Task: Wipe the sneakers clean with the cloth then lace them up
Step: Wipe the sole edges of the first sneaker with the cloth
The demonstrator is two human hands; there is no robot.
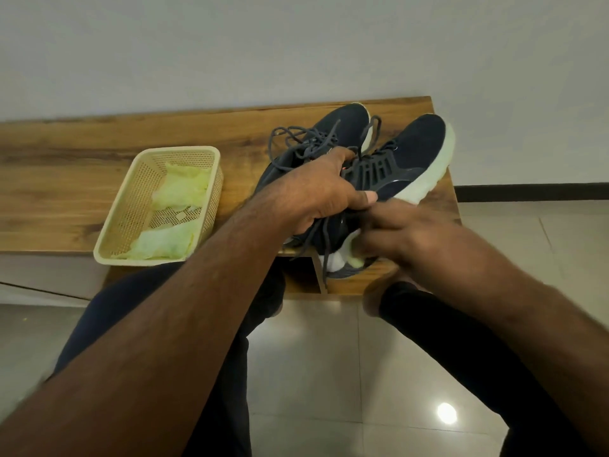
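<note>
**Loose laces and an overhanging heel are the risks while the wiping is going on**

The wooden table [66, 179] is carrying everything, with the pair sitting at its right end. The far sneaker [346, 122] is lying flat behind, while the near sneaker [415, 150] is being tipped up, its heel hanging over the near edge. If the hold slackens, I judge it could slide off onto the floor. The basket [158, 206], left of the shoes, is holding spare yellow-green cloths. The left hand [316, 196] is gripping the near sneaker around its collar, fingers tucked inside. The right hand [405, 232], blurred, is pressing a cloth [357, 255] against the white heel sole; its fingers seem curled on it. The laces [296, 136] are trailing loose, one dangling below the table edge, and could be snagging under the wiping hand or getting dragged through dirt.
</note>
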